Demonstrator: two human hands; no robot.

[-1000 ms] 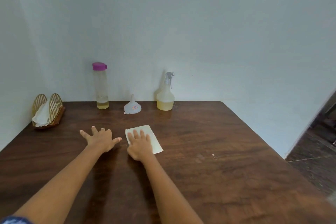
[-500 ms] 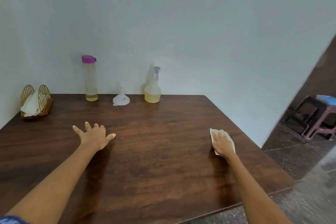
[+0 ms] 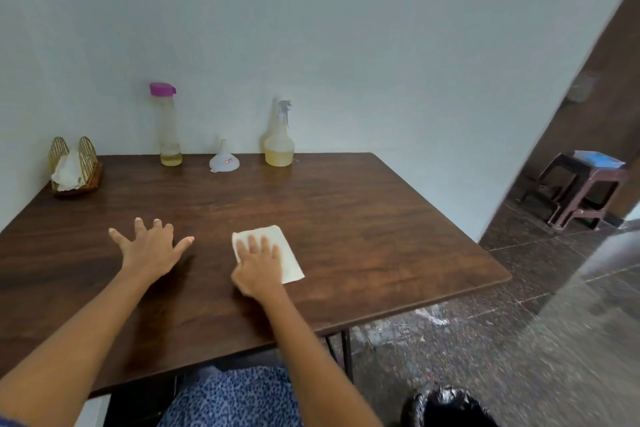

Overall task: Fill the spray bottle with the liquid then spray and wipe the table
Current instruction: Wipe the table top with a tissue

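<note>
A folded white tissue [image 3: 282,246] lies flat on the dark wooden table [image 3: 363,218], and my right hand [image 3: 258,265] presses down on its left part with the fingers flat. My left hand [image 3: 150,246] rests on the table to the left, fingers spread, holding nothing. At the back by the wall stand a clear spray bottle [image 3: 280,144] with yellow liquid in its lower part, a white funnel [image 3: 224,159] upside down, and a tall clear bottle [image 3: 169,128] with a purple cap and a little yellow liquid.
A golden wire napkin holder [image 3: 74,166] with white tissues stands at the back left. The table's right and near edges are close to my right hand. Brown stools [image 3: 585,187] stand on the tiled floor at right. A black bag [image 3: 446,406] lies near my feet.
My right hand has slid the tissue from the table's right side back toward the middle, close to my left hand. The left hand has stayed flat on the table.
</note>
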